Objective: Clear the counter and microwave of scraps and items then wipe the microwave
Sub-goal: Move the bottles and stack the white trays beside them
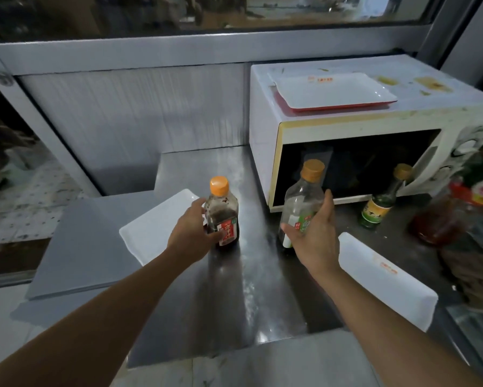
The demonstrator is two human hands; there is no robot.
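On the steel counter (234, 289) stands a dark sauce bottle (223, 216) with an orange cap; my left hand (191, 233) grips its lower body. My right hand (315, 233) curls round a clear bottle (301, 202) with a tan cap and green label, just in front of the white microwave (262, 121). The microwave's top is stained and bears a white tray on a red one (332, 90). A white tray (156, 227) lies left of the dark bottle, and another white tray (385, 280) lies at the right.
A green bottle (380, 202) with a tan cap leans by the microwave's front. A large red-labelled jar (458, 208) stands at the far right. A grey board (89, 244) lies at the left, with a metal wall panel (134, 113) behind.
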